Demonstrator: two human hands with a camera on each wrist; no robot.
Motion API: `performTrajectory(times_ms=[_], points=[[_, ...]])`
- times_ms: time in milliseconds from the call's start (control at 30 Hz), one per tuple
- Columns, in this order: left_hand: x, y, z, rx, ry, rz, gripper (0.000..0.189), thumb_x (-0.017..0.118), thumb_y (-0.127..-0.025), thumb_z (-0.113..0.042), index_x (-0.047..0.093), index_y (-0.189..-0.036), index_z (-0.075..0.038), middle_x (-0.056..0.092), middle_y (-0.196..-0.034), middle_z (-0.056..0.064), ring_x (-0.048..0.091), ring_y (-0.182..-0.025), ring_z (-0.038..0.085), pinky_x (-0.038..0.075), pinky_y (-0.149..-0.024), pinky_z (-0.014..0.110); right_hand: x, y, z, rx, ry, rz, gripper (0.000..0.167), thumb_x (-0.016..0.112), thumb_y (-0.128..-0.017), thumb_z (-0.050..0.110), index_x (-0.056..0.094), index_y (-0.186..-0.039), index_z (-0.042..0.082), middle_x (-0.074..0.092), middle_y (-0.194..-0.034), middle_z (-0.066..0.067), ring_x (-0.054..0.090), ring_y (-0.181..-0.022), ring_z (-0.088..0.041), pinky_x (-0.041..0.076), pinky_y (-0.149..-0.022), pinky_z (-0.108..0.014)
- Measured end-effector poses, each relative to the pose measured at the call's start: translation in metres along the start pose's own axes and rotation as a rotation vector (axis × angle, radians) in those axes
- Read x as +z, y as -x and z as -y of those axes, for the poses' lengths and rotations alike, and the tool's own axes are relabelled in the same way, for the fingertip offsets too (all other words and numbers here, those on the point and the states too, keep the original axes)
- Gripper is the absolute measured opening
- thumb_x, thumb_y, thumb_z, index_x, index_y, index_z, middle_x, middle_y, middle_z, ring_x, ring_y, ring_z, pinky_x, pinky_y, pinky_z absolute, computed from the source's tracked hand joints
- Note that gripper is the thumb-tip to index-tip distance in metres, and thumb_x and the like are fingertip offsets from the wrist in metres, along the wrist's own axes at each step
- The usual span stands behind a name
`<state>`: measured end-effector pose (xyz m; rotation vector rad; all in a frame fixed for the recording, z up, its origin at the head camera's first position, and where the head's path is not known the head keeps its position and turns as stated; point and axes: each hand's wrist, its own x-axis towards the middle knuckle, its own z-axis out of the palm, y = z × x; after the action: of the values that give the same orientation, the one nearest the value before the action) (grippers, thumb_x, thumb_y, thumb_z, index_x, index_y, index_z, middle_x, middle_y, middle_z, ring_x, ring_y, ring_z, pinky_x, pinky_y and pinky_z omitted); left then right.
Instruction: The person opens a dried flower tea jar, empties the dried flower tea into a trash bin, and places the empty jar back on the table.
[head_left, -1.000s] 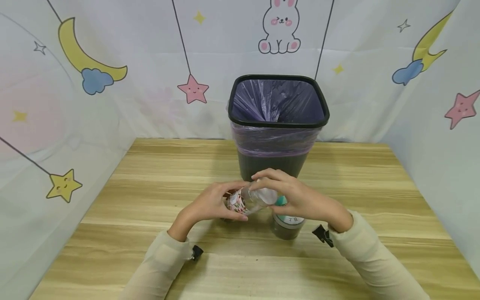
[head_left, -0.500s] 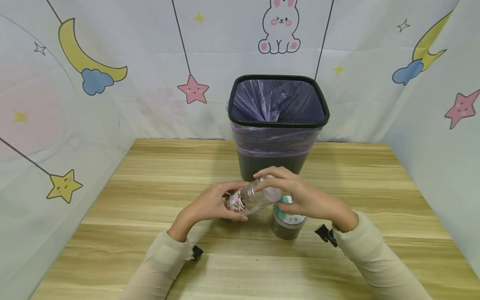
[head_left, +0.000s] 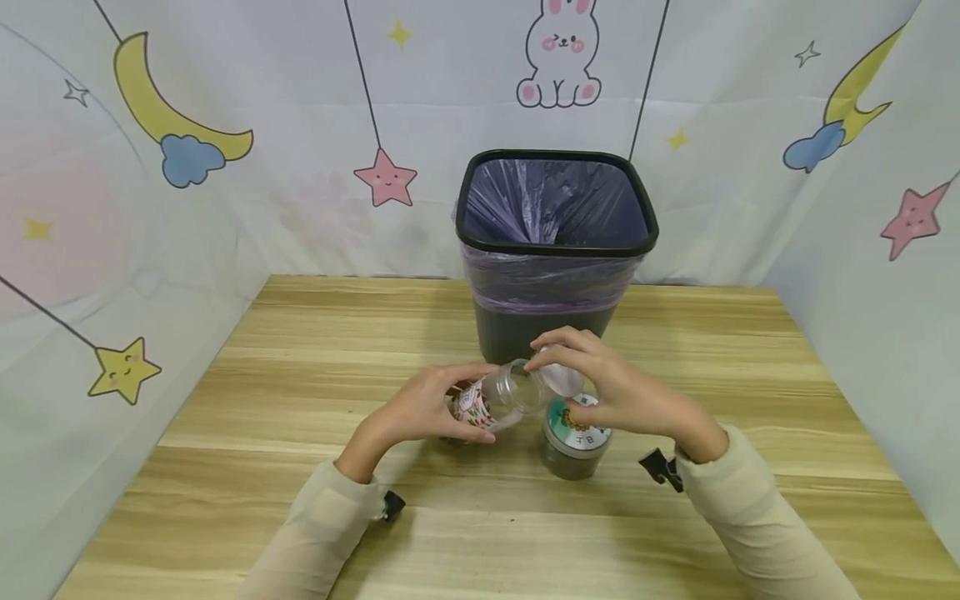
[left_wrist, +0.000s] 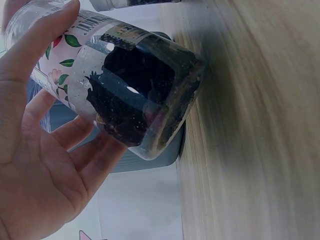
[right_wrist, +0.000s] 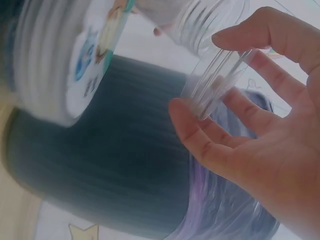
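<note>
My left hand [head_left: 426,407] grips a clear plastic jar [left_wrist: 145,85] with a floral label, tilted with its threaded mouth toward the right. Dark dried pieces, like tea or petals, lie in its lower end in the left wrist view. My right hand [head_left: 611,387] pinches a clear screw lid [right_wrist: 217,82] between thumb and fingers, just off the jar's mouth. Below the right hand stands a second jar [head_left: 573,462], upright, its lid printed green and white.
A dark trash bin [head_left: 551,333] lined with a purple bag [head_left: 555,279] stands right behind the hands. The wooden table [head_left: 480,533] runs back to a white cloth backdrop [head_left: 315,133] with cartoon prints. A black clip [head_left: 662,469] sits at each sleeve cuff.
My right hand has moved to the right and slightly away, and the lid has come off the jar's mouth. The left hand has kept the jar in nearly the same place.
</note>
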<state>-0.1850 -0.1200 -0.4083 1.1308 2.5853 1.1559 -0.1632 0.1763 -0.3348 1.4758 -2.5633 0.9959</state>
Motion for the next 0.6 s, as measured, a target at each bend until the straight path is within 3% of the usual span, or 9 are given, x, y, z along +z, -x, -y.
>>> performTrajectory(times_ms=[267,600], points=[[-0.002,0.002,0.000,-0.021,-0.018,-0.001,0.082,0.091,-0.068,-0.047,0.057,-0.140,-0.029,0.067,-0.119,-0.009,0.065,-0.102,0.010,0.054,-0.086,0.030,0.000,0.010,-0.009,0.081,0.018,0.008,0.063,0.076,-0.073,-0.007,0.060,-0.131,0.013,0.046,-0.141,-0.006,0.042,-0.130,-0.027,0.044,-0.098,-0.050],[-0.002,0.001,0.000,-0.021,-0.018,-0.002,0.081,0.091,-0.068,-0.046,0.057,-0.140,-0.030,0.066,-0.120,-0.010,0.064,-0.103,0.010,0.053,-0.087,0.030,-0.005,0.029,-0.021,0.136,0.021,-0.048,0.062,0.073,-0.071,-0.006,0.060,-0.130,0.007,0.050,-0.138,-0.014,0.045,-0.129,-0.029,0.043,-0.099,-0.053]])
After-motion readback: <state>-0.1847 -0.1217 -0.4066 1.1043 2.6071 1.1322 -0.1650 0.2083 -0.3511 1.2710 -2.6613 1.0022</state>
